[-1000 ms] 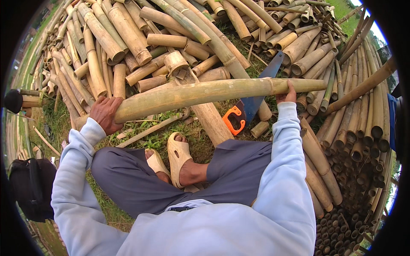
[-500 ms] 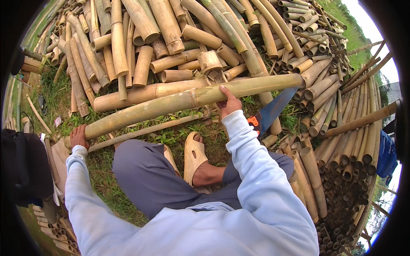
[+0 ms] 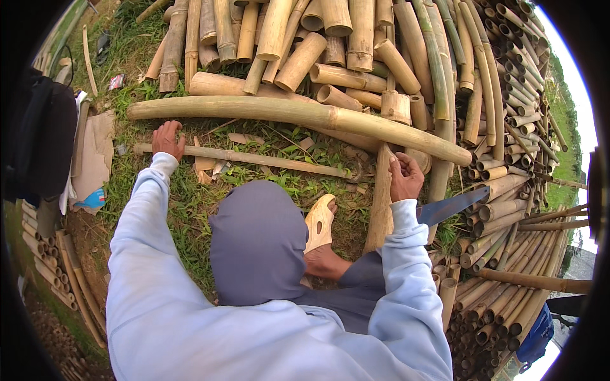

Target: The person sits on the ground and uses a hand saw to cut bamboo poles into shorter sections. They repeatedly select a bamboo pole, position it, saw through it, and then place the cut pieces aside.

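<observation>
A long, slightly curved bamboo pole (image 3: 279, 112) lies crosswise in front of me, its right part over a wooden block (image 3: 381, 203). Just below the pole's left part is my left hand (image 3: 168, 138), fingers loosely bent and apart, over the left end of a thin bamboo stick (image 3: 260, 158). Nothing shows in its grasp. My right hand (image 3: 406, 178) is beside the block's upper end, below the pole, with fingers half curled and apart. A handsaw blade (image 3: 452, 206) sticks out past my right wrist; its handle is hidden behind the sleeve.
Cut bamboo pieces (image 3: 302, 60) are heaped beyond the pole. More bamboo tubes (image 3: 502, 190) are stacked at the right. Cardboard (image 3: 94, 152) and a dark bag (image 3: 47, 140) are at the left. My sandalled foot (image 3: 319, 222) rests on the grass.
Both hands have let go of the long bamboo pole, which now lies farther away and more level. My right hand has drawn back beside the block. The view has shifted.
</observation>
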{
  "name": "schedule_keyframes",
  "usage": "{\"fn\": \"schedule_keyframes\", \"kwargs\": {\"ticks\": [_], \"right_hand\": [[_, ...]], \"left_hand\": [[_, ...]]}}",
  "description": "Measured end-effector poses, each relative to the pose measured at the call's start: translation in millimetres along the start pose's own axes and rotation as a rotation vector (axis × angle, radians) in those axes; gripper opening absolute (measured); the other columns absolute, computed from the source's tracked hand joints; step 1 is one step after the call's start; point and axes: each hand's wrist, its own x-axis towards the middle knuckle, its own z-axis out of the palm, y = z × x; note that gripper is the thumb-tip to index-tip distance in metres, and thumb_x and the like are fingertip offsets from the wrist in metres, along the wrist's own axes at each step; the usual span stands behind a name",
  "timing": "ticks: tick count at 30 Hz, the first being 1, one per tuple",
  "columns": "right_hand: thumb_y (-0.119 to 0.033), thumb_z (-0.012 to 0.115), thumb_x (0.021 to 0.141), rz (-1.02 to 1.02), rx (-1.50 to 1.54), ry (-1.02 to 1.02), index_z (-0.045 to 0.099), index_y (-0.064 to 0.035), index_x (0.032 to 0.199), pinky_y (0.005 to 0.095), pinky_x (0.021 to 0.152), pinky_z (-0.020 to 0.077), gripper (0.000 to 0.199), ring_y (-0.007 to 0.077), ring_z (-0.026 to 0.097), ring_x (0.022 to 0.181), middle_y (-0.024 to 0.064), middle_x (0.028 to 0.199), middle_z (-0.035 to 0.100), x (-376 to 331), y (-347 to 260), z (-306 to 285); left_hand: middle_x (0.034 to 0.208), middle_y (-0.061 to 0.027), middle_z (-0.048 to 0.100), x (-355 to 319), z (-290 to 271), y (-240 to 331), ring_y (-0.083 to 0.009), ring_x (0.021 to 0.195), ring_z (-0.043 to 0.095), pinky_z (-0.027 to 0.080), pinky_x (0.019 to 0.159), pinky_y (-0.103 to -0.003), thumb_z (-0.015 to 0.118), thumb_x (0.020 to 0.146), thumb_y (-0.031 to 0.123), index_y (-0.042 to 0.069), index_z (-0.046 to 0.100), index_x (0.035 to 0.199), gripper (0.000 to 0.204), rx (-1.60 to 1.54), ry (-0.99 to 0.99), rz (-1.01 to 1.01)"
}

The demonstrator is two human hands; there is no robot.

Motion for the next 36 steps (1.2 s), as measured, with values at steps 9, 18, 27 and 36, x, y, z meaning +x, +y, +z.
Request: {"fn": "schedule_keyframes", "kwargs": {"ticks": [9, 18, 27, 36], "right_hand": [[-0.019, 0.075, 0.094, -0.198, -0.129, -0.318, 0.071, -0.0033, 0.116, 0.0306, 0.077, 0.0556, 0.027, 0.0158, 0.069, 0.084, 0.0079, 0.096, 0.074, -8.7, -2.2, 37.1], [-0.022, 0.077, 0.086, -0.315, -0.393, -0.496, 0.063, -0.008, 0.131, 0.0451, 0.103, 0.049, 0.049, 0.0408, 0.06, 0.119, 0.0208, 0.124, 0.065, -79.8, 11.9, 70.9], [-0.011, 0.076, 0.085, -0.079, -0.129, -0.115, 0.058, -0.0078, 0.131, 0.0386, 0.078, 0.0552, 0.049, 0.027, 0.069, 0.088, 0.0122, 0.099, 0.064, -108.8, 4.6, 48.1], [-0.007, 0.075, 0.09, 0.008, 0.058, -0.177, 0.059, -0.0049, 0.134, 0.0302, 0.072, 0.055, 0.047, 0.0151, 0.066, 0.078, 0.0082, 0.098, 0.068, -160.2, -4.9, 35.6]], "left_hand": [[0.121, -0.0086, 0.06, -49.4, 45.8, 67.7, -0.0275, 0.123, 0.054, 0.037, 0.11, -0.044, 0.078, 0.08, 0.025, 0.016, 0.061, 0.129, 0.053, 0.004, -0.404, 0.179], [0.118, -0.009, 0.065, -43.8, 37.4, 60.3, -0.0284, 0.119, 0.06, 0.036, 0.107, -0.044, 0.081, 0.073, 0.026, 0.015, 0.059, 0.121, 0.054, 0.015, -0.502, 0.255], [0.107, -0.0095, 0.061, -19.3, 48.9, 82.9, -0.0306, 0.105, 0.06, 0.042, 0.092, -0.042, 0.069, 0.089, 0.035, 0.019, 0.071, 0.113, 0.029, -0.074, -0.477, 0.438], [0.134, -0.014, 0.057, 52.9, -6.6, 241.2, -0.033, 0.125, 0.055, 0.041, 0.111, -0.045, 0.082, 0.082, 0.032, 0.009, 0.053, 0.141, 0.07, -0.24, 0.036, 0.509]]}}
